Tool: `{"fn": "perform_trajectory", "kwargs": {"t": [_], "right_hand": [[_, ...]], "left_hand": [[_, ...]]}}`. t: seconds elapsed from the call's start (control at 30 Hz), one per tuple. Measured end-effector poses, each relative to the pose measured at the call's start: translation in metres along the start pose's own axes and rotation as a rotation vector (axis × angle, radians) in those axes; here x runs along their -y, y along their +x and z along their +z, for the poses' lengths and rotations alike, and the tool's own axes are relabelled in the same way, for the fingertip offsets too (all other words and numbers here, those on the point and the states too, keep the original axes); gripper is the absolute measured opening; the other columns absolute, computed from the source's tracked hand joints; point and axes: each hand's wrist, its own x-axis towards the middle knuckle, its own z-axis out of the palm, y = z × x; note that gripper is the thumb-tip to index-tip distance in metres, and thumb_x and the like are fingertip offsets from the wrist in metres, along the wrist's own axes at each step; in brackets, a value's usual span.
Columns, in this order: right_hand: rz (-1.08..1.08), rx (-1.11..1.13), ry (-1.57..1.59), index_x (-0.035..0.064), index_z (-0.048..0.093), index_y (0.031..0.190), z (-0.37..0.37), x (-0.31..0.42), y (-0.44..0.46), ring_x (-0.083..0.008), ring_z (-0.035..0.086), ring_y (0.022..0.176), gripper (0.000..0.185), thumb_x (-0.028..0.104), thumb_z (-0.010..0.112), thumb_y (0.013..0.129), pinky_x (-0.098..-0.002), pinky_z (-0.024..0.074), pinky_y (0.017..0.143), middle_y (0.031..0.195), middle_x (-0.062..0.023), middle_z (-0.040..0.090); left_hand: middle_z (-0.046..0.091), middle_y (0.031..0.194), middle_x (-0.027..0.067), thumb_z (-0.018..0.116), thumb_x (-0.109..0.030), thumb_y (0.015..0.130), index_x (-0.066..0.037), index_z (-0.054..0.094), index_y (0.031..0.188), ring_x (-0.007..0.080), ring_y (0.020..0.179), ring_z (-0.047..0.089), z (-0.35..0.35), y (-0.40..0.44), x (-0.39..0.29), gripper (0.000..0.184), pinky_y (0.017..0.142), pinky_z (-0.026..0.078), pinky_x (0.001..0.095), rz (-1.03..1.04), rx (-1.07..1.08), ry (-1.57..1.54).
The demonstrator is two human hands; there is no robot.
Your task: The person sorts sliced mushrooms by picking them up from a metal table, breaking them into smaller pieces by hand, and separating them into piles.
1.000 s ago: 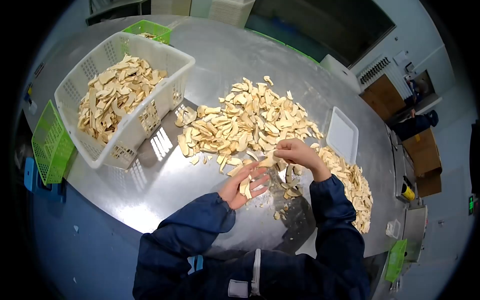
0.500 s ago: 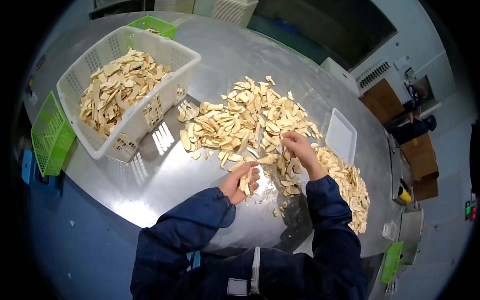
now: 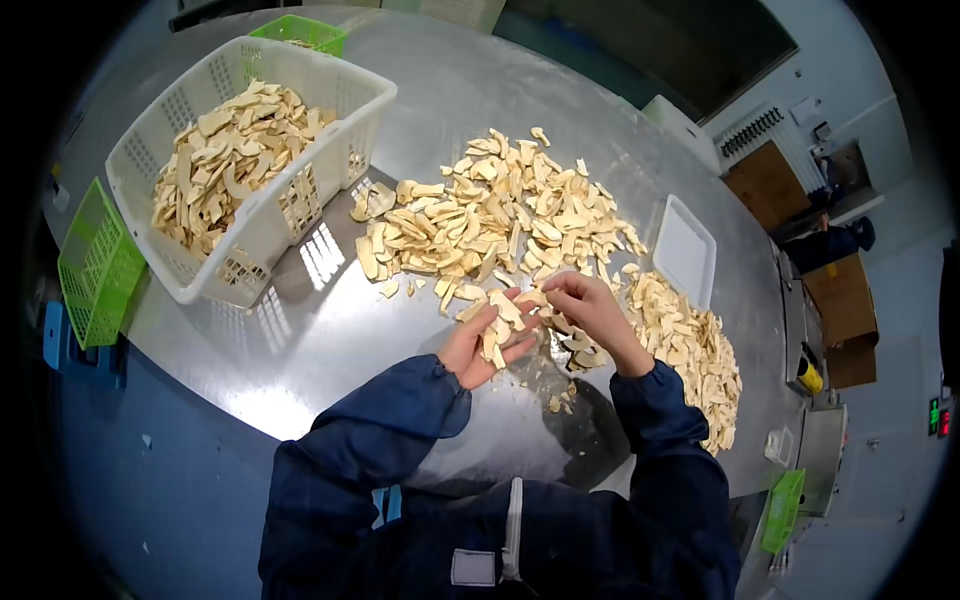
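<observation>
Pale dried slices (image 3: 503,318) rest on the palm of my left hand (image 3: 478,347), whose fingers curl loosely around them. Just to its right, my right hand (image 3: 588,308) is closed in a pinch at a slice by the left fingertips; how firmly it grips is hidden. Behind both hands a broad pile of similar slices (image 3: 490,215) spreads over the metal table (image 3: 440,90). A second heap (image 3: 700,365) lies to the right, past my right wrist. Darker slices (image 3: 583,352) and small crumbs sit under my right hand.
A large white basket (image 3: 235,240) full of slices stands at the left, with a green basket (image 3: 97,270) beside it and another (image 3: 300,33) behind. A white tray (image 3: 685,250) lies at the right. Farther right, a person (image 3: 830,243) is near cardboard boxes (image 3: 845,310).
My left hand went from spread to curled and has partly opened again, now with more slices on it. My right hand reached toward the pile, then came back beside the left.
</observation>
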Motion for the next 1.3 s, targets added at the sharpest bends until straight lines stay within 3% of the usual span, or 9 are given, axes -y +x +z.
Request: {"fn": "perform_trajectory", "kwargs": {"t": [0.2, 0.43, 0.6, 0.8, 0.9, 1.07, 1.23, 1.27, 1.3], "right_hand": [[-0.028, -0.022, -0.233, -0.0003, 0.064, 0.087, 0.030, -0.010, -0.028, -0.0049, 0.050, 0.059, 0.021, 0.021, 0.062, 0.085, -0.0223, 0.0384, 0.053, 0.063, 0.0000, 0.058], [0.012, -0.022, 0.332, -0.0037, 0.059, 0.089, 0.043, -0.023, -0.023, -0.0086, 0.058, 0.073, 0.012, 0.008, 0.060, 0.086, -0.0207, 0.0479, 0.064, 0.086, -0.0048, 0.062], [-0.100, -0.134, 0.166, -0.0027, 0.058, 0.084, 0.046, -0.030, -0.022, -0.0079, 0.056, 0.072, 0.011, 0.008, 0.062, 0.083, -0.0212, 0.0470, 0.063, 0.084, -0.0036, 0.061], [-0.045, -0.115, 0.062, -0.0005, 0.058, 0.080, 0.037, -0.041, -0.022, -0.0066, 0.054, 0.069, 0.011, 0.009, 0.062, 0.080, -0.0219, 0.0431, 0.060, 0.077, -0.0016, 0.060], [-0.121, -0.175, 0.060, -0.0003, 0.058, 0.080, 0.046, -0.037, -0.026, -0.0076, 0.053, 0.066, 0.011, 0.010, 0.061, 0.079, -0.0224, 0.0418, 0.058, 0.075, -0.0023, 0.060], [-0.294, -0.285, -0.147, 0.0000, 0.057, 0.081, 0.056, -0.032, -0.030, -0.0075, 0.052, 0.065, 0.007, 0.007, 0.057, 0.080, -0.0210, 0.0401, 0.057, 0.076, -0.0024, 0.057], [-0.452, -0.161, -0.205, 0.0015, 0.059, 0.081, 0.039, -0.032, -0.035, -0.0100, 0.052, 0.061, 0.006, 0.006, 0.058, 0.078, -0.0223, 0.0398, 0.052, 0.073, -0.0036, 0.054], [-0.072, -0.049, 0.223, 0.0032, 0.059, 0.083, 0.024, -0.034, -0.038, -0.0103, 0.053, 0.060, 0.007, 0.009, 0.060, 0.080, -0.0217, 0.0411, 0.053, 0.073, -0.0015, 0.054], [0.006, -0.178, 0.313, 0.0037, 0.058, 0.093, 0.002, -0.034, -0.037, -0.0087, 0.050, 0.058, 0.012, 0.011, 0.057, 0.083, -0.0203, 0.0404, 0.054, 0.070, -0.0005, 0.055]], "left_hand": [[0.043, 0.136, 0.0104, 0.037, -0.023, 0.098, -0.011, 0.035, 0.133, 0.0257, 0.126, 0.042, -0.003, 0.001, 0.003, 0.037, 0.103, 0.038, 0.0419, 0.030, -0.069, 0.047], [0.042, 0.135, 0.0102, 0.040, -0.019, 0.097, -0.011, 0.031, 0.135, 0.0233, 0.123, 0.044, -0.004, 0.001, 0.005, 0.040, 0.102, 0.040, 0.0402, 0.018, -0.036, 0.065], [0.041, 0.134, 0.0088, 0.043, -0.019, 0.096, -0.010, 0.031, 0.137, 0.0215, 0.123, 0.044, -0.001, 0.000, 0.008, 0.043, 0.104, 0.038, 0.0407, 0.004, -0.048, 0.109], [0.055, 0.102, 0.0055, 0.045, -0.017, 0.096, -0.008, 0.041, 0.129, 0.0135, 0.087, 0.056, -0.009, 0.000, 0.009, 0.034, 0.074, 0.051, 0.0290, 0.000, -0.085, 0.220], [0.055, 0.087, 0.0029, 0.047, -0.018, 0.095, -0.007, 0.043, 0.126, 0.0110, 0.072, 0.053, -0.004, -0.002, 0.009, 0.032, 0.060, 0.047, 0.0254, 0.005, -0.130, 0.220], [0.056, 0.088, 0.0045, 0.047, -0.019, 0.095, -0.007, 0.042, 0.125, 0.0134, 0.069, 0.054, 0.002, -0.003, 0.010, 0.032, 0.057, 0.046, 0.0256, -0.003, -0.158, 0.216], [0.053, 0.083, 0.0058, 0.048, -0.024, 0.094, -0.009, 0.043, 0.124, 0.0149, 0.065, 0.051, 0.005, -0.003, 0.007, 0.033, 0.054, 0.045, 0.0258, -0.053, -0.140, 0.109], [0.051, 0.082, 0.0055, 0.048, -0.025, 0.094, -0.009, 0.044, 0.123, 0.0148, 0.064, 0.050, 0.004, -0.005, 0.004, 0.033, 0.054, 0.044, 0.0258, -0.081, -0.143, 0.059], [0.048, 0.078, 0.0042, 0.049, -0.022, 0.092, -0.009, 0.045, 0.121, 0.0144, 0.064, 0.047, -0.001, -0.006, 0.001, 0.032, 0.054, 0.044, 0.0271, -0.114, -0.047, 0.039]]}}
